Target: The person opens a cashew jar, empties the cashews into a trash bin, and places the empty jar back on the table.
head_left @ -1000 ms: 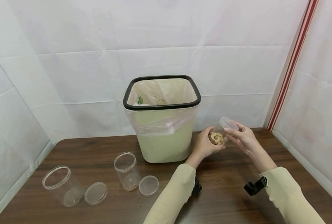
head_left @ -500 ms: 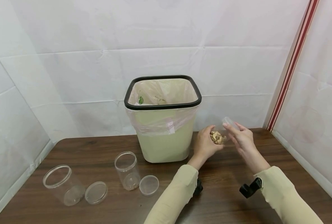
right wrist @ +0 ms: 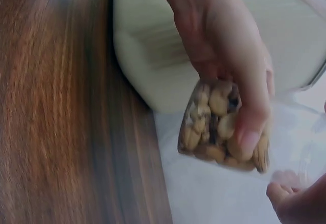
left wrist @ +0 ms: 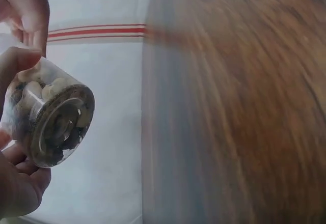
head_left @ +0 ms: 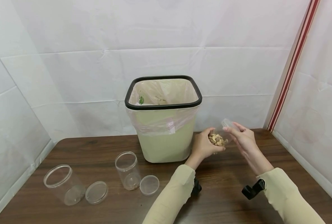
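My left hand (head_left: 203, 145) grips a small clear jar (left wrist: 60, 127), its thumb and fingers wrapped round the side. Mixed nuts (head_left: 217, 139), cashews among them, sit toward the base. The jar is tilted, with its base toward the left wrist camera and its mouth toward my right hand (head_left: 245, 140). That hand pinches the clear lid (head_left: 227, 123) at the mouth end, thumb on the near side. In the right wrist view the nuts (right wrist: 216, 124) show through the jar wall beside the left thumb, while the lid is mostly hidden by fingers.
Left of the hands stands a pale green bin (head_left: 166, 137) with a black rim and pink liner. Two clear jars without lids (head_left: 128, 174) (head_left: 66, 186) stand front left, each with a lid (head_left: 149, 185) (head_left: 96, 192) beside it. White sheeting (head_left: 98, 77) surrounds the wooden table (head_left: 98, 149).
The right hand has turned at the jar's mouth, and the lid now shows narrower than a second ago. The left hand keeps hold of the jar, shifting only slightly.
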`<state>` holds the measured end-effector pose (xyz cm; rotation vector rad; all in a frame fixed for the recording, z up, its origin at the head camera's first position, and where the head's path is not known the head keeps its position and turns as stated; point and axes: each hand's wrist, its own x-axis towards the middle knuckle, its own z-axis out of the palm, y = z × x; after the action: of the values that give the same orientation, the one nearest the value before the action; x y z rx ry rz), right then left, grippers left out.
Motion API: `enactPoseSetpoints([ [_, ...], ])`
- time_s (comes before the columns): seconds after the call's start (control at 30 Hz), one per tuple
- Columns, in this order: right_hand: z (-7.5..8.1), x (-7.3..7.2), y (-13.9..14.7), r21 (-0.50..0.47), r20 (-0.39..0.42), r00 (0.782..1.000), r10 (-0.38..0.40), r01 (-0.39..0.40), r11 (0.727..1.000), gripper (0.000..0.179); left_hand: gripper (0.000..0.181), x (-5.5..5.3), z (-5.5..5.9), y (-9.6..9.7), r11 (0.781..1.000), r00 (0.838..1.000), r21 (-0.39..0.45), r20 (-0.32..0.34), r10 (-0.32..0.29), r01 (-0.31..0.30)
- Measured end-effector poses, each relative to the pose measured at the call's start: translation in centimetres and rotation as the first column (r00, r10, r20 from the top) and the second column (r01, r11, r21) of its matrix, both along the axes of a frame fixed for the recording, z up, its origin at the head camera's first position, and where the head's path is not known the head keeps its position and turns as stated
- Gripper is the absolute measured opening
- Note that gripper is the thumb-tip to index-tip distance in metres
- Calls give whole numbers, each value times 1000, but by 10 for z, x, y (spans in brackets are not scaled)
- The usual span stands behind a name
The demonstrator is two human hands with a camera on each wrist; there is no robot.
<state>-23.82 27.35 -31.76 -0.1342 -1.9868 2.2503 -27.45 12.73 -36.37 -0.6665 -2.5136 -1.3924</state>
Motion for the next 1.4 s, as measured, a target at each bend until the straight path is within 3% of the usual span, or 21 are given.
enactPoseSetpoints([
  [0.17, 0, 1, 4, 31, -23, 999, 42, -41, 999, 75, 75, 1, 3, -4, 998, 998, 22, 36, -52, 52],
  [0.33, -3, 1, 8, -17, -84, 990, 116, -118, 993, 72, 71, 1, 4, -7, 994, 992, 22, 59, -113, 111],
  [0.6, -4, 3, 13, -44, -109, 974, 197, -202, 978, 73, 68, 1, 5, -9, 986, 980, 36, 113, -165, 162],
  [1.0, -7, 5, 18, -22, -174, 945, 277, -285, 958, 68, 66, 1, 6, -16, 948, 934, 146, 183, -307, 283],
  [1.1, -7, 6, 18, -45, -185, 934, 307, -320, 947, 72, 66, 2, 7, -16, 951, 938, 140, 181, -297, 274],
  [1.2, -7, 5, 19, -91, -191, 926, 325, -346, 934, 75, 67, 3, 7, -15, 965, 954, 112, 161, -252, 236],
  [1.3, -6, 6, 18, -176, -163, 941, 296, -323, 930, 77, 70, 5, 8, -13, 982, 975, 75, 128, -180, 172],
  [1.4, -5, 8, 15, -275, -100, 968, 231, -250, 928, 82, 72, 8, 10, -11, 995, 992, 43, 77, -97, 94],
])
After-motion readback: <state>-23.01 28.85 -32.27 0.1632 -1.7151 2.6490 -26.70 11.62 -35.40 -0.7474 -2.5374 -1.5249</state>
